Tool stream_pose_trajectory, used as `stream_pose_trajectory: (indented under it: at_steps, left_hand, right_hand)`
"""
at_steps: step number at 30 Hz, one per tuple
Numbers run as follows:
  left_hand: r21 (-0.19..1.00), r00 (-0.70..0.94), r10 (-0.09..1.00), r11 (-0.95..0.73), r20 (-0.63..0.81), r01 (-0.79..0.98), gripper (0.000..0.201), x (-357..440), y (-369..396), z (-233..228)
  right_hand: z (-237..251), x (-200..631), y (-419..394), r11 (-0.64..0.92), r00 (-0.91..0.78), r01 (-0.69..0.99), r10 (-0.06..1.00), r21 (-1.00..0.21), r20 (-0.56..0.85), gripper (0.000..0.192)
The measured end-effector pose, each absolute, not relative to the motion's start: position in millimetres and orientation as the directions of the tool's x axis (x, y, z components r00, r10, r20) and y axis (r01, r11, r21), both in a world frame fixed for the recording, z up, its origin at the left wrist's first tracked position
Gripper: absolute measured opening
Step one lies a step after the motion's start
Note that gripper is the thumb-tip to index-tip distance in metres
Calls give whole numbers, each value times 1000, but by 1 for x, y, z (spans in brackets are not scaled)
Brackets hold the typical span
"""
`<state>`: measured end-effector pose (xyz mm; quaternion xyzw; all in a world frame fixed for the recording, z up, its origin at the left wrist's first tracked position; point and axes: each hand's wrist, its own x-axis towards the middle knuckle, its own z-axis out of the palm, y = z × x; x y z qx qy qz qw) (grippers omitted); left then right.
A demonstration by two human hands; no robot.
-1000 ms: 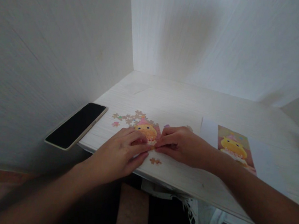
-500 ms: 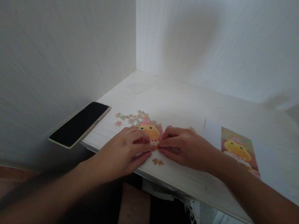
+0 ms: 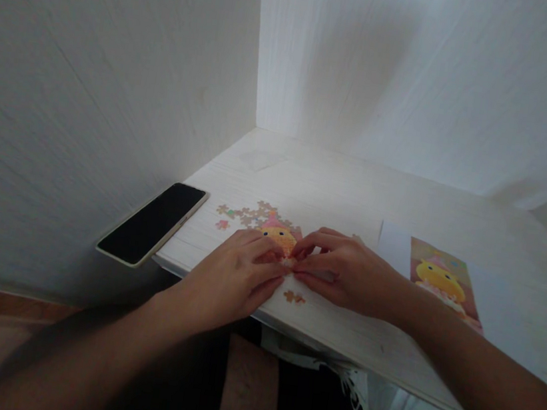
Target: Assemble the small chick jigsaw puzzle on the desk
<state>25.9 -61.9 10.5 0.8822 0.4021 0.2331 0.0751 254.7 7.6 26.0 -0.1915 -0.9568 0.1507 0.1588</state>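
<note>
While fingertips meet, both hands (image 3: 289, 271) (bare) press the puzzle (image 3: 279, 236).

A white table (image 3: 356, 189) stands in a corner, shut in by a white wall (image 3: 92, 87) on the left and another behind. A black phone (image 3: 154, 222) lies screen up at the table's left edge, partly overhanging it, close to the left wall. On the right side lies a white sheet (image 3: 502, 302) with a printed picture (image 3: 445, 281) of a yellow duck-like figure on a pink ground. Below the table edge a bare knee (image 3: 249, 390) shows.
</note>
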Motion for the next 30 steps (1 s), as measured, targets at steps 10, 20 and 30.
stream_pose_trajectory:
  at_steps: [10,20,30]
  left_hand:
    - [502,661,684,-707,308,497,16,44,-83,16]
    - [702,547,819,-492,173,515,14,49,-81,25]
    - [724,250,918,-397,309,564,22,18,-60,34]
  right_hand:
    - [25,256,12,861,-865,304,429,-407,261,16]
    - [23,255,14,852,-856,298,439,-431,275,16]
    - [27,252,12,871,-860,328,436,-366,266,16]
